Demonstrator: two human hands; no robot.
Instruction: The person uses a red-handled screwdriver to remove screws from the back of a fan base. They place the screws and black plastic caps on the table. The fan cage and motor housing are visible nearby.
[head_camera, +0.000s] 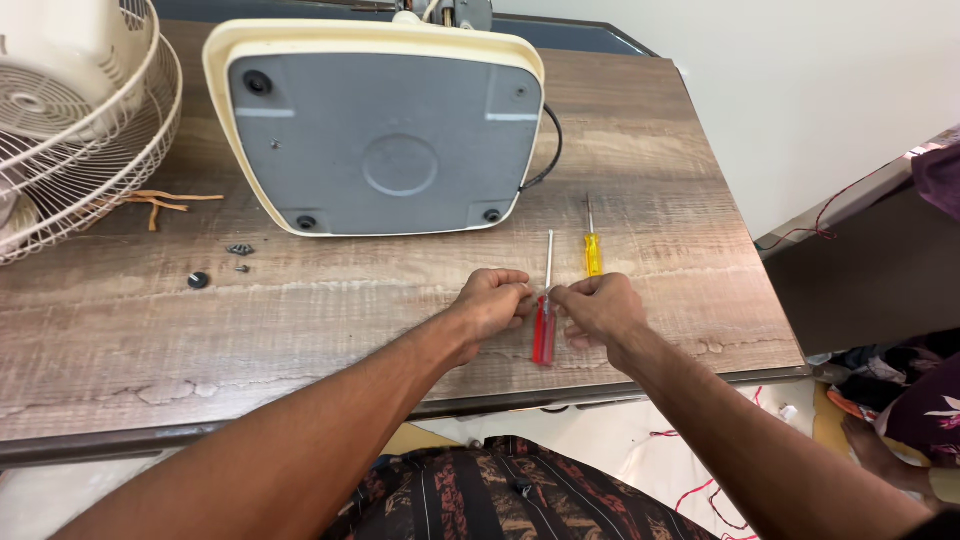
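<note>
Both hands meet at the near right part of the wooden table (300, 320), over a red screwdriver (543, 330). The left hand (492, 303) has its fingers curled and its fingertips pressed together just left of the tool, at the top of the red handle where the metal shaft begins; whether they pinch the shaft itself or some small part against it cannot be told. The right hand (603, 308) comes in from the other side, thumb and forefinger closed at the same spot, with the other fingers folded loosely. The screwdriver's long axis runs near to far: handle toward the person, between the two hands, and thin shaft pointing away toward the upturned fan base (378, 135). Neither hand is clearly nearer; both touch or nearly touch it. A yellow screwdriver (592, 250) lies parallel just beyond the right hand, apart from it. Far left stands a fan grille (90, 140), with small dark screws (238, 250) near it.
</note>
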